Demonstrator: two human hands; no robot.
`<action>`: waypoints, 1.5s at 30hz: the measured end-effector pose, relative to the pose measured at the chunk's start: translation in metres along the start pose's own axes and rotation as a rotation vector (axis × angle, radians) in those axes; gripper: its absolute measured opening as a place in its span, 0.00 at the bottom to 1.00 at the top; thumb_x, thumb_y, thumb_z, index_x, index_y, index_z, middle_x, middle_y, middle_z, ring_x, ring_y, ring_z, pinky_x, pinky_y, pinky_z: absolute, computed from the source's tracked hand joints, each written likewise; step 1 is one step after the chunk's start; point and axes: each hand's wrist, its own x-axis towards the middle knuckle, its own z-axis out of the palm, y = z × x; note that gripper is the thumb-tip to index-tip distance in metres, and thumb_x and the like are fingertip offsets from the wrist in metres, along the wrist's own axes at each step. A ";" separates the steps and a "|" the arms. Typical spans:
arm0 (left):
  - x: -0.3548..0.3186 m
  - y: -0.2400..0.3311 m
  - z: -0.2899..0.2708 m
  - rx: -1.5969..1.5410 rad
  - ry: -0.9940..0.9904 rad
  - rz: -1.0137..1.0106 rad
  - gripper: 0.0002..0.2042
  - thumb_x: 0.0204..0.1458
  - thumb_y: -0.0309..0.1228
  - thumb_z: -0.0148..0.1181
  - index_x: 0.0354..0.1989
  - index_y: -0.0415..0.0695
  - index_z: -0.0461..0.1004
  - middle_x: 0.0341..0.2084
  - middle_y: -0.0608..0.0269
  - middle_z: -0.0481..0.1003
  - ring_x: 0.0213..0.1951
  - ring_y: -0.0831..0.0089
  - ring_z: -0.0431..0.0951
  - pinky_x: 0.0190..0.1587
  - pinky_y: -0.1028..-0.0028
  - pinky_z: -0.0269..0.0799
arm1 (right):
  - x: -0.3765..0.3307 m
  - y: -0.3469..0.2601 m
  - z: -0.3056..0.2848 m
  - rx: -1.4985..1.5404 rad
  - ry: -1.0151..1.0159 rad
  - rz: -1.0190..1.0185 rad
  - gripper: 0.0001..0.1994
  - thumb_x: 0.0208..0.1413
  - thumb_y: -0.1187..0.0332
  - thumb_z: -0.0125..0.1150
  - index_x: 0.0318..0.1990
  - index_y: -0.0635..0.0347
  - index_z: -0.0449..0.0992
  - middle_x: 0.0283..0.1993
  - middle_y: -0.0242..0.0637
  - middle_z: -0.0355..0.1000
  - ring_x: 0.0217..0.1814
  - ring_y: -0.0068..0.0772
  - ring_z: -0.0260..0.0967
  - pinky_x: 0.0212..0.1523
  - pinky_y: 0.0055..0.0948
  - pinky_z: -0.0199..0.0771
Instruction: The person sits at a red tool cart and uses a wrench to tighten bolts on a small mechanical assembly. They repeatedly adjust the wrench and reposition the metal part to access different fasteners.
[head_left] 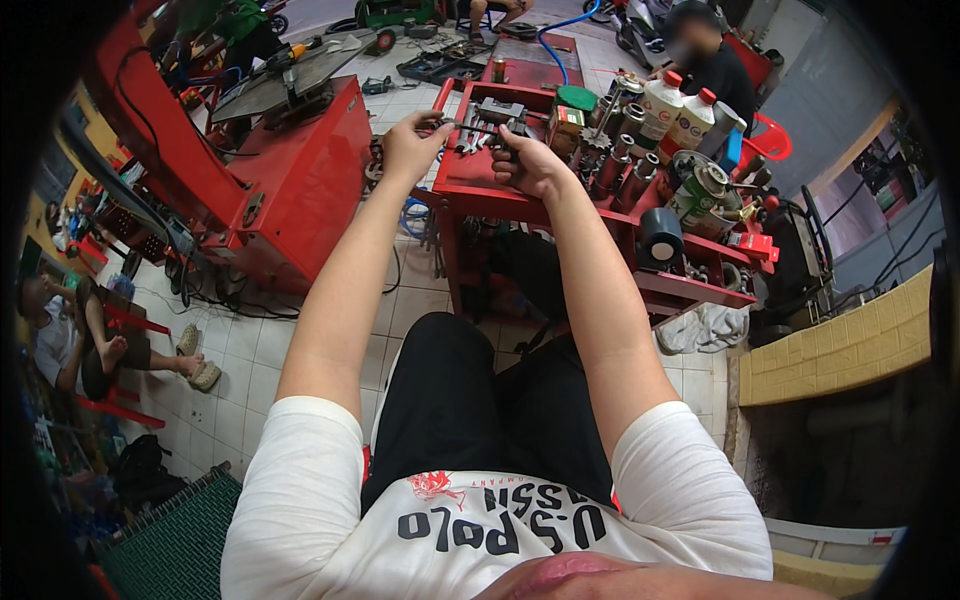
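Note:
A thin, dark rod-like tool [476, 128] spans the gap between my two hands, above the left end of a red tool cart's top tray [470, 186]. My left hand [412, 150] is closed on its left end, with the fingertips pinched together. Its other end meets my right hand [532, 166], whose thumb lies along it and whose fingers are curled in. The tool's exact kind is too small to make out. Under it in the tray lie several wrenches [468, 143] and a grey metal part [498, 111].
Bottles [660, 108], cans [700, 190] and metal cylinders [637, 183] crowd the cart's right side. A black cylinder [660, 240] stands nearer me. To the left rises a red machine [290, 190]. One person sits behind the cart [715, 70], another at far left [65, 335].

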 end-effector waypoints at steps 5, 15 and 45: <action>-0.004 0.001 -0.001 0.024 0.040 0.031 0.23 0.49 0.42 0.76 0.50 0.43 0.79 0.37 0.60 0.85 0.35 0.71 0.85 0.40 0.69 0.80 | -0.005 0.007 0.025 -0.032 0.169 -0.260 0.10 0.70 0.56 0.57 0.41 0.50 0.69 0.26 0.26 0.62 0.24 0.25 0.57 0.29 0.28 0.65; -0.005 0.012 -0.002 0.072 -0.054 0.025 0.15 0.52 0.38 0.72 0.41 0.41 0.82 0.29 0.61 0.84 0.32 0.72 0.84 0.38 0.71 0.78 | 0.018 0.005 -0.005 -0.272 0.765 -0.731 0.17 0.69 0.63 0.60 0.58 0.51 0.60 0.36 0.30 0.67 0.26 0.23 0.67 0.21 0.31 0.76; -0.003 0.006 0.001 0.056 -0.113 0.058 0.12 0.53 0.37 0.69 0.38 0.40 0.83 0.30 0.57 0.85 0.33 0.68 0.85 0.40 0.69 0.78 | 0.010 0.002 0.004 -0.153 0.478 -0.694 0.10 0.69 0.61 0.58 0.46 0.47 0.62 0.28 0.26 0.62 0.20 0.24 0.58 0.25 0.34 0.70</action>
